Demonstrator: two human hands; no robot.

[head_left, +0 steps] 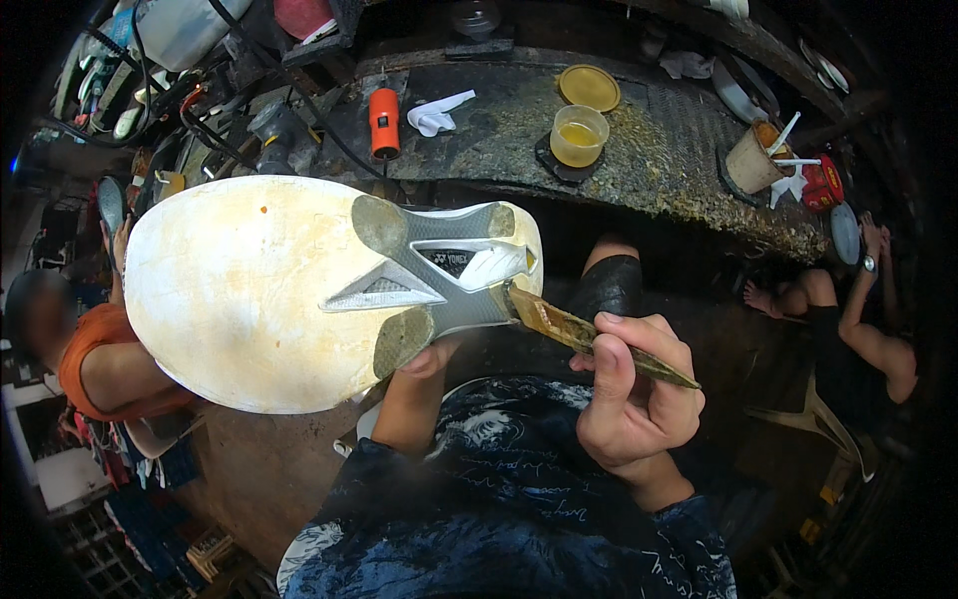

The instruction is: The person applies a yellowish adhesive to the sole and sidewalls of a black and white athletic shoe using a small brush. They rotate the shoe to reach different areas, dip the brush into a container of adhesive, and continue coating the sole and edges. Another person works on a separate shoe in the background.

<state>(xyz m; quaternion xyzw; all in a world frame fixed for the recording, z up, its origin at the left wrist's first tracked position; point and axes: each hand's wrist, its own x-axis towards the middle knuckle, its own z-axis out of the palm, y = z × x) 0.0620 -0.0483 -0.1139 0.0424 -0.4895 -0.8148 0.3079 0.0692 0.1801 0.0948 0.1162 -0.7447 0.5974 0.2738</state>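
Note:
A shoe [239,290] is held up with its sole facing me. The sole is bare and cream-white, with a grey patterned strip and white triangular ribs around the midfoot. My left hand [431,357] grips the shoe from beneath; most of its fingers are hidden behind it. In my right hand [644,394], pinched between thumb and fingers, is a flat, stained glue brush [559,324] with a tapering handle. The brush's dark tip touches the grey strip near the heel end of the sole.
On the dark, crusted bench stand a clear tub [579,137] of yellowish liquid, a yellow lid [589,88], an orange tool [384,123], a white scrap [439,113] and a stained container [755,158] with white-handled sticks. People sit at left, in an orange top [105,359], and at right.

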